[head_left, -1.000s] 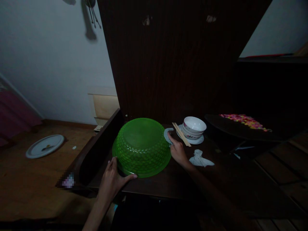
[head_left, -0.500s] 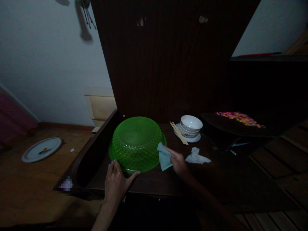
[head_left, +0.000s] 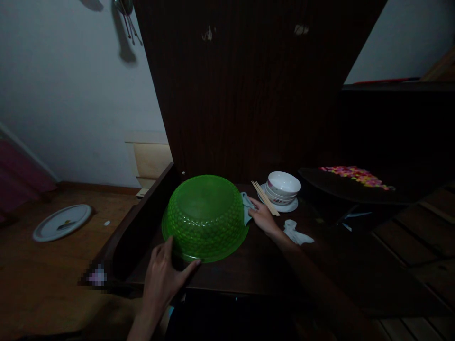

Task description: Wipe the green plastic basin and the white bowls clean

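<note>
On the dark table [head_left: 245,272], close before the tall brown panel [head_left: 241,109], a green basin [head_left: 204,213] lies upside down, with its bottom turned up. Between its near rim and the front edge of the table one strip of wood is visible, and another, narrow one lies between the basin and the raised side board [head_left: 144,227] at left. The left hand [head_left: 160,267] is at the near left rim, thumb and fingers spread apart and touching the basin; whether the fingers close under the rim, I cannot tell. The right hand [head_left: 263,218] grips a pale blue cloth [head_left: 246,208] and holds it against the basin's right side. This hand occupies the room between the basin and the chopsticks [head_left: 266,199], which lean over the edge of a white plate [head_left: 293,206]. Upon this plate stand white bowls [head_left: 283,185], stacked one inside another. Nearer, a crumpled tissue [head_left: 297,233] lies apart from them. On the floor at left, a round white tray [head_left: 44,230] contains small things, too dim for naming.
</note>
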The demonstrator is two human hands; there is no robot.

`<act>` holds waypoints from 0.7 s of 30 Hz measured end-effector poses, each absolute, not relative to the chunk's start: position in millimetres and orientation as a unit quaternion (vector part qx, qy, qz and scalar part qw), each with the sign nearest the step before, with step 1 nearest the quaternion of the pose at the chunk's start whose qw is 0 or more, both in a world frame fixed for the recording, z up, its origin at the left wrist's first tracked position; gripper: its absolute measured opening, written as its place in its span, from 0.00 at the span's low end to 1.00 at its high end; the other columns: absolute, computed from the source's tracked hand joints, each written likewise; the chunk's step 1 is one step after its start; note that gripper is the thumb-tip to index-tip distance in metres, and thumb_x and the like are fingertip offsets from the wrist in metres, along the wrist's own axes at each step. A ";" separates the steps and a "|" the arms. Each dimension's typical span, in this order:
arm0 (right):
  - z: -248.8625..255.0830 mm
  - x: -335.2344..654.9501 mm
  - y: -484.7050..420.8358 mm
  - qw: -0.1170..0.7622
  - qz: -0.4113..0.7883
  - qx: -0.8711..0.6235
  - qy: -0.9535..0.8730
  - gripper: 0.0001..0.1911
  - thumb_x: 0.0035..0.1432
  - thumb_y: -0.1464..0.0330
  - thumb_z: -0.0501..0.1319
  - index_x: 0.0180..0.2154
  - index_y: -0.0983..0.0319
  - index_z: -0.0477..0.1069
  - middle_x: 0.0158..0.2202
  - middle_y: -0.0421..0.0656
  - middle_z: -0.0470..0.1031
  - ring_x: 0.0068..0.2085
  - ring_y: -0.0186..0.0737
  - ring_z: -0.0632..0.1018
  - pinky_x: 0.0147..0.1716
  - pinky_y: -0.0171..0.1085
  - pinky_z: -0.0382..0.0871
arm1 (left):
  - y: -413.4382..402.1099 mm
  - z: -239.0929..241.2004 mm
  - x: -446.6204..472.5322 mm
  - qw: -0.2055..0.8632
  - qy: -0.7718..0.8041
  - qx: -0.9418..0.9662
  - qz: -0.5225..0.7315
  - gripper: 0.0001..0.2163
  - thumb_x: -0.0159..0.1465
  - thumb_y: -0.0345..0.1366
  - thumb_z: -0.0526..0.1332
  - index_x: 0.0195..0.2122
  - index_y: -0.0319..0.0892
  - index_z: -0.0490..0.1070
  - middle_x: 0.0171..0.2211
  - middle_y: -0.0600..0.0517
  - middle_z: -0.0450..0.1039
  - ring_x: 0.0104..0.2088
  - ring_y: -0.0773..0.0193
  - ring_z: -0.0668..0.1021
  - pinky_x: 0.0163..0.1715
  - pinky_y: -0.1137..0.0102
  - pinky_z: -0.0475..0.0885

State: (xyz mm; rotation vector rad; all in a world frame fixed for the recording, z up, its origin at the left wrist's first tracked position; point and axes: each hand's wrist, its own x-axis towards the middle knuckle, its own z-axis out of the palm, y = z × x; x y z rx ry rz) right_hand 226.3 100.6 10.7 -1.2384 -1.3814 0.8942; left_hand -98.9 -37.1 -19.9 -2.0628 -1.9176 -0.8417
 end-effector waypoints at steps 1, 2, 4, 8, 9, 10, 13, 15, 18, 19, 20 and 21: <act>7.3 222.4 104.5 0.508 0.375 -0.505 -0.588 0.34 0.44 0.75 0.56 0.57 0.63 0.73 0.52 0.50 0.79 0.50 0.47 0.80 0.53 0.47 0.73 | -33.3 -21.6 -107.1 0.095 -0.637 -0.709 -0.288 0.47 0.55 0.65 0.60 0.65 0.34 0.57 0.57 0.33 0.71 0.57 0.39 0.73 0.50 0.50 0.75; 4.5 219.6 108.0 0.503 0.370 -0.500 -0.600 0.36 0.44 0.76 0.56 0.58 0.63 0.72 0.53 0.49 0.79 0.52 0.46 0.80 0.55 0.47 0.72 | -29.2 -23.8 -114.2 0.092 -0.622 -0.723 -0.287 0.50 0.54 0.65 0.61 0.67 0.32 0.52 0.62 0.31 0.65 0.62 0.37 0.69 0.53 0.48 0.73; 0.8 216.7 113.7 0.500 0.349 -0.494 -0.619 0.38 0.44 0.77 0.56 0.61 0.62 0.69 0.56 0.47 0.77 0.54 0.44 0.78 0.59 0.46 0.68 | -21.7 -29.5 -124.0 0.080 -0.604 -0.742 -0.278 0.55 0.53 0.65 0.63 0.70 0.30 0.43 0.66 0.28 0.57 0.66 0.35 0.63 0.57 0.46 0.70; -4.9 216.7 114.0 0.482 0.317 -0.494 -0.650 0.41 0.45 0.79 0.54 0.64 0.63 0.65 0.57 0.47 0.76 0.53 0.41 0.79 0.56 0.42 0.71 | -13.4 -38.5 -127.7 0.054 -0.621 -0.738 -0.259 0.58 0.52 0.64 0.64 0.71 0.30 0.39 0.65 0.27 0.59 0.64 0.36 0.67 0.57 0.46 0.70; -7.3 216.5 110.6 0.473 0.308 -0.499 -0.657 0.42 0.44 0.79 0.53 0.65 0.64 0.63 0.55 0.47 0.77 0.51 0.41 0.80 0.54 0.41 0.73 | -12.9 -39.0 -126.8 0.055 -0.625 -0.735 -0.257 0.58 0.51 0.65 0.64 0.71 0.29 0.40 0.65 0.26 0.60 0.63 0.36 0.68 0.57 0.47 0.71; -10.4 216.0 105.8 0.466 0.297 -0.506 -0.663 0.43 0.44 0.79 0.52 0.66 0.64 0.61 0.53 0.47 0.79 0.48 0.40 0.81 0.51 0.39 0.74 | -12.7 -38.6 -125.6 0.057 -0.629 -0.733 -0.254 0.59 0.51 0.66 0.64 0.70 0.28 0.41 0.64 0.25 0.61 0.63 0.36 0.69 0.56 0.47 0.71; -21.7 211.3 83.6 0.455 0.260 -0.519 -0.676 0.45 0.45 0.80 0.51 0.68 0.65 0.56 0.47 0.47 0.82 0.41 0.37 0.83 0.45 0.34 0.77 | -12.9 -33.8 -121.5 0.068 -0.640 -0.725 -0.245 0.59 0.50 0.68 0.62 0.69 0.26 0.44 0.62 0.24 0.64 0.61 0.35 0.71 0.54 0.48 0.73; -28.6 205.5 65.7 0.456 0.238 -0.519 -0.683 0.45 0.46 0.81 0.51 0.68 0.64 0.55 0.49 0.46 0.81 0.43 0.38 0.83 0.47 0.34 0.76 | -13.1 -29.0 -118.2 0.074 -0.646 -0.722 -0.236 0.58 0.50 0.68 0.61 0.68 0.26 0.46 0.61 0.24 0.65 0.60 0.36 0.72 0.52 0.50 0.75; -34.6 194.3 40.2 0.462 0.220 -0.521 -0.683 0.46 0.46 0.82 0.51 0.69 0.63 0.54 0.58 0.47 0.74 0.55 0.42 0.78 0.55 0.39 0.72 | -14.4 -22.5 -111.0 0.086 -0.651 -0.721 -0.219 0.57 0.51 0.70 0.59 0.67 0.24 0.50 0.59 0.23 0.67 0.59 0.36 0.73 0.50 0.52 0.76; -35.5 190.4 32.7 0.463 0.221 -0.524 -0.679 0.46 0.46 0.82 0.50 0.69 0.62 0.53 0.60 0.47 0.72 0.58 0.42 0.76 0.57 0.40 0.70 | -15.2 -20.8 -107.8 0.090 -0.653 -0.721 -0.214 0.57 0.51 0.70 0.59 0.67 0.23 0.50 0.58 0.23 0.67 0.58 0.36 0.74 0.49 0.52 0.76; -36.2 186.4 25.6 0.464 0.225 -0.529 -0.674 0.47 0.46 0.82 0.50 0.70 0.62 0.52 0.61 0.47 0.71 0.59 0.42 0.75 0.58 0.41 0.69 | -16.4 -19.4 -104.1 0.095 -0.653 -0.721 -0.212 0.57 0.51 0.70 0.58 0.66 0.23 0.50 0.58 0.23 0.68 0.58 0.35 0.74 0.48 0.52 0.76; -36.8 182.4 18.7 0.462 0.232 -0.535 -0.668 0.46 0.47 0.82 0.49 0.70 0.62 0.51 0.62 0.47 0.70 0.60 0.42 0.74 0.59 0.41 0.68 | -17.8 -18.3 -99.8 0.100 -0.654 -0.720 -0.211 0.57 0.52 0.71 0.57 0.66 0.22 0.51 0.57 0.22 0.69 0.58 0.35 0.74 0.47 0.53 0.76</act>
